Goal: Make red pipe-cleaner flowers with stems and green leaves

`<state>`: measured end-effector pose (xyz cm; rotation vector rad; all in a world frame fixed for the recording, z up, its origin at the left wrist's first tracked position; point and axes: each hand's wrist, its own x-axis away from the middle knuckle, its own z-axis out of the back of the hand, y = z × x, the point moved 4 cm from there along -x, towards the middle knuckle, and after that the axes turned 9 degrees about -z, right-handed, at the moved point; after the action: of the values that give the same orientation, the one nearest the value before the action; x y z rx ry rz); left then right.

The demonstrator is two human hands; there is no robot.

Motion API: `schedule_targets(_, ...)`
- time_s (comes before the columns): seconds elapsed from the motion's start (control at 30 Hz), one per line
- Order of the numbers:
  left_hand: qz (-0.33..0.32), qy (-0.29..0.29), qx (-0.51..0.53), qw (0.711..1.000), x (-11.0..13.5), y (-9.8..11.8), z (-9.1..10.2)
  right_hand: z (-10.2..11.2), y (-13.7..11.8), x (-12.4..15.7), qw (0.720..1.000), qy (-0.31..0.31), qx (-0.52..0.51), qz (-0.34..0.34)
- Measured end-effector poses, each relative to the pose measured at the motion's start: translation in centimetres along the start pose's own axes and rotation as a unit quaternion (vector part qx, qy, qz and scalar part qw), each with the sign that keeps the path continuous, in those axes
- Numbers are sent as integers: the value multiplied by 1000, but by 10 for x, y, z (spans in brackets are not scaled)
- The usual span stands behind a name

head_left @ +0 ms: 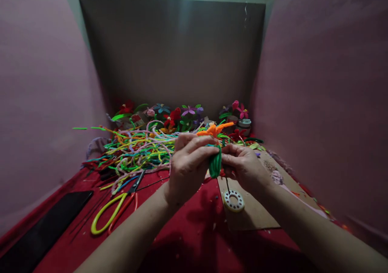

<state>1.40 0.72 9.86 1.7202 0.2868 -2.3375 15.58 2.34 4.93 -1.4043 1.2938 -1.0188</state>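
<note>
My left hand (191, 164) is closed around an orange pipe-cleaner flower (214, 130), which points up and away from me. Looped green pipe cleaner (215, 164) hangs below its fingers. Close beside it, my right hand (244, 166) has its thumb and fingers pinched together at the flower's base. What they grip is mostly hidden, though a thin dark strand (227, 183) runs down from there toward a white ring-shaped spool (234, 201). That spool rests on a cardboard sheet (257, 216).
A heap of colourful pipe cleaners (145, 147) covers the table's far side, with finished flowers (172, 117) and jars (244, 123) behind. Scissors (124, 206) with yellow and orange handles lie left, near thin wires and a black flat object (50, 228). Pink walls flank both sides.
</note>
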Motion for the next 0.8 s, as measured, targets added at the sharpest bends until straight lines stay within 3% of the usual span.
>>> schedule_targets(0.07, -13, -11, 30, 999, 4, 1, -3, -1, 0, 0, 1000, -6, -10, 17)
schedule_targets(0.13, 14, -8, 54, 998, 7, -4, -5, -3, 1, 0, 1000, -11, -5, 23)
schedule_targets(0.43, 62, -26, 134, 989, 14, -18, -7, -9, 8, 1, 999, -5, -39, -5)
schedule_targets(0.8, 33, -15, 83, 996, 14, -15, -5, -7, 11, 0, 999, 0, -27, 21)
